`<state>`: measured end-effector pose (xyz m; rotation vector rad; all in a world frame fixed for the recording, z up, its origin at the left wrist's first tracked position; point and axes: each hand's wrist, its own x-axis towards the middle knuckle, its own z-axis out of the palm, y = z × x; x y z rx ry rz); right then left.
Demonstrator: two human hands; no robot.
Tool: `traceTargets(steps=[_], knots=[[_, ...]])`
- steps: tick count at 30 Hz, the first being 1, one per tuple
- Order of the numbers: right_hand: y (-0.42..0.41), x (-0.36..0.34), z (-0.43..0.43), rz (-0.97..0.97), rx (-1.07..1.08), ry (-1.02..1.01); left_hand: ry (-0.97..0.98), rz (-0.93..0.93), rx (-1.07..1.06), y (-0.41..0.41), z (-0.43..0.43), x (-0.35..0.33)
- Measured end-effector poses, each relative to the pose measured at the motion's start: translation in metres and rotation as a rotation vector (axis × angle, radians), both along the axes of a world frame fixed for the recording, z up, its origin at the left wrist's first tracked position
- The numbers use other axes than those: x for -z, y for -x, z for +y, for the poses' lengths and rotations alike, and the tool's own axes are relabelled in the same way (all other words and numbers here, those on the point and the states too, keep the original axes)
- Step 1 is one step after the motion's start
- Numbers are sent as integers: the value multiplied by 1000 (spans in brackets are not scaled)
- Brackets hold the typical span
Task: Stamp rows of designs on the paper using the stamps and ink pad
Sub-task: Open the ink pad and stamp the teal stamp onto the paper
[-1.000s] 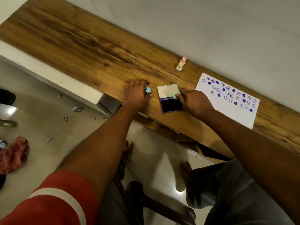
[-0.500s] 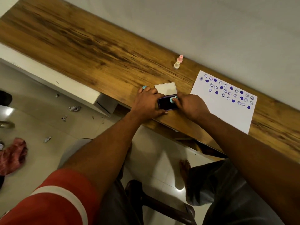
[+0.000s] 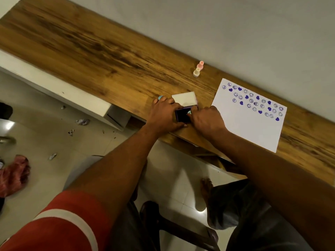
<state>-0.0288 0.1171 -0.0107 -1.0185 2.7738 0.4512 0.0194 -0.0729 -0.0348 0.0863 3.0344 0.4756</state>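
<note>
Both hands are down at the near edge of the long wood-grain tabletop (image 3: 101, 51), and they meet over the open purple ink pad (image 3: 182, 115); its dark inked face sits between them, and its pale lid (image 3: 184, 99) is flipped back flat on the wood on the far side. The left hand (image 3: 164, 115) braces the pad from its left side, fingers curled together against the case, thumb along the near edge; tucked among those fingers is a small turquoise stamp (image 3: 160, 97), its cap peeking out beyond the knuckles. The right hand (image 3: 206, 119) comes in from the other side, fingertips pinched on a small mint-green stamp (image 3: 189, 112); that stamp is down over the right edge of the dark ink, though whether it is actually pressed into the ink cannot be told. To the right lies the white sheet of paper (image 3: 253, 127), just beside the right hand and angled on the table; slanting rows of purple smiley faces and solid purple hearts (image 3: 253, 101) fill its far part, and the near part is bare white. Farther back, near the wall, two more small stamps stand upright and touching, a cream one (image 3: 196, 72) and a pink one (image 3: 200, 64) behind it, well apart from the pad.
</note>
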Motion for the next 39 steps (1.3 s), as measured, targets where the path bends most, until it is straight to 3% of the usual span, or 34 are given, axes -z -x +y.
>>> traceTargets(steps=[5, 9, 17, 31, 39], knots=[[4, -1, 4, -56, 34, 98, 42, -8, 40, 8, 6, -9], [21, -13, 37, -38, 267, 346, 65, 27, 100, 16, 27, -20], [90, -7, 129, 8, 554, 308, 133, 11, 189, 38, 90, -13], [117, 12, 127, -41, 466, 216, 206, -39, 197, 68, 134, 2], [132, -21, 118, 236, 316, 358, 161, -39, 177, 73, 135, 2]])
